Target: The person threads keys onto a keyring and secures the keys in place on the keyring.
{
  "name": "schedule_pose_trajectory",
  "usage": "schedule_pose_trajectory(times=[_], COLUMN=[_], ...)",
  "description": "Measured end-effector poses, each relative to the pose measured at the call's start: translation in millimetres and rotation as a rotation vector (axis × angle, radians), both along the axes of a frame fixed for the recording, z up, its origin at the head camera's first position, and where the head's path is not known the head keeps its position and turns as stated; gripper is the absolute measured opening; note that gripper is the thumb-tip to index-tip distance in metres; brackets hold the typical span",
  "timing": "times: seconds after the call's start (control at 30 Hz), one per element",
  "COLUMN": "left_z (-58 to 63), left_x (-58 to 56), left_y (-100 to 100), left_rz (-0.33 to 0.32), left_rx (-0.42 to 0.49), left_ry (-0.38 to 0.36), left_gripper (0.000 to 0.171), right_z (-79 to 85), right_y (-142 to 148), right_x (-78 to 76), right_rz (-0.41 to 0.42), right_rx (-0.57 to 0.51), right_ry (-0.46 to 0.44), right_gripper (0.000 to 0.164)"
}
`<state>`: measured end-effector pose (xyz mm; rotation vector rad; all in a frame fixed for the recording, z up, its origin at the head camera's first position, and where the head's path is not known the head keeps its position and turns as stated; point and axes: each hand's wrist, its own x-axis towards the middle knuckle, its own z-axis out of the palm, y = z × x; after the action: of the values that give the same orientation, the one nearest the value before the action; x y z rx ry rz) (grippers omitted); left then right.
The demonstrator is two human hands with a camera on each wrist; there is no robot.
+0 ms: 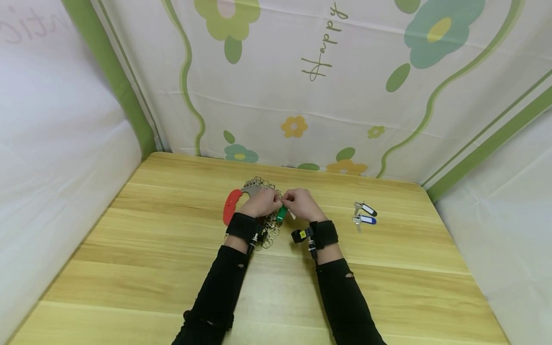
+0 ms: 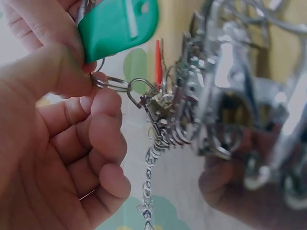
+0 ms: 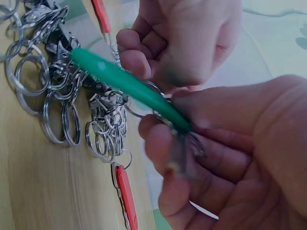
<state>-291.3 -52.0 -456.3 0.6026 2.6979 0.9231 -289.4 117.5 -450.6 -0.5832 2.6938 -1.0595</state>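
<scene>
My left hand (image 1: 262, 203) pinches a metal split ring (image 2: 111, 82) between thumb and forefinger. That ring is linked to a clip on a key holder, which has a red handle (image 1: 232, 207), a grey metal plate (image 1: 251, 189) and many hanging rings (image 3: 29, 79). My right hand (image 1: 302, 203), close beside the left, pinches a green key tag (image 2: 120, 29) at its ring end. A metal key (image 3: 177, 155), blurred in the right wrist view, hangs by the right fingers. The pinched ends of tag and ring are partly hidden behind the fingers.
To the right on the wooden table (image 1: 401, 268) lie a black key tag (image 1: 369, 209) and a blue key tag (image 1: 368, 220), both with keys. A red tag (image 3: 125, 196) hangs from the holder's rings. Fabric walls (image 1: 267, 96) stand at the back and both sides.
</scene>
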Motion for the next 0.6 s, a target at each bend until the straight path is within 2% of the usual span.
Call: schedule_pose_trajectory(times=[0.1, 0.3, 0.6], left_z=[1.2, 2.4, 2.1], left_x=[0.6, 0.8, -0.6], left_y=[0.1, -2.1, -4.2], left_rz=[-0.001, -0.035, -0.082], left_rx=[0.035, 0.028, 0.031], left_ry=[-0.019, -0.036, 0.003], left_gripper=[0.026, 0.023, 0.025], right_z=[-0.8, -1.8, -3.9], right_y=[-0.5, -1.4, -0.1], right_x=[0.1, -0.5, -2.2], right_rz=[-0.038, -0.064, -0.052], right_rx=[-0.012, -0.014, -0.01], right_ry=[-0.006, -0.005, -0.01], right_gripper=[0.015, 0.016, 0.016])
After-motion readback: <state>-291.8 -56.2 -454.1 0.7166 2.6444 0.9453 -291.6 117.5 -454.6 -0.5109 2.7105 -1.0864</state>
